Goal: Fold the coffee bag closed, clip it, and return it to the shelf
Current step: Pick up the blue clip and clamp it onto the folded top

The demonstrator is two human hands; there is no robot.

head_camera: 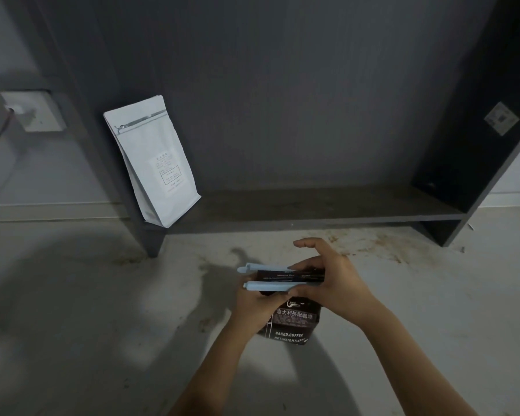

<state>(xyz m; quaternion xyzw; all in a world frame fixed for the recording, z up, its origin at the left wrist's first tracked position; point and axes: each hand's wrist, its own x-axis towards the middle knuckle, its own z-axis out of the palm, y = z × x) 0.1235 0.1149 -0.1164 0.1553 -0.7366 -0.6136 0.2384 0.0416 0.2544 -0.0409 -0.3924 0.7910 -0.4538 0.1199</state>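
A dark brown coffee bag (294,322) with white print stands on the pale floor in front of the shelf, its top folded over. A light blue clip (267,286) has its two arms around the folded top, ends still apart at the left. My left hand (252,307) grips the bag's upper left side under the clip. My right hand (327,280) presses on the clip's right part from above, index finger raised. The dark grey shelf (327,205) stands behind.
A white coffee bag (153,163) leans at the shelf's left end. A wall socket with a cable (30,111) is at the far left. Brown stains mark the floor (382,244) before the shelf. The shelf's side panel (463,163) stands right.
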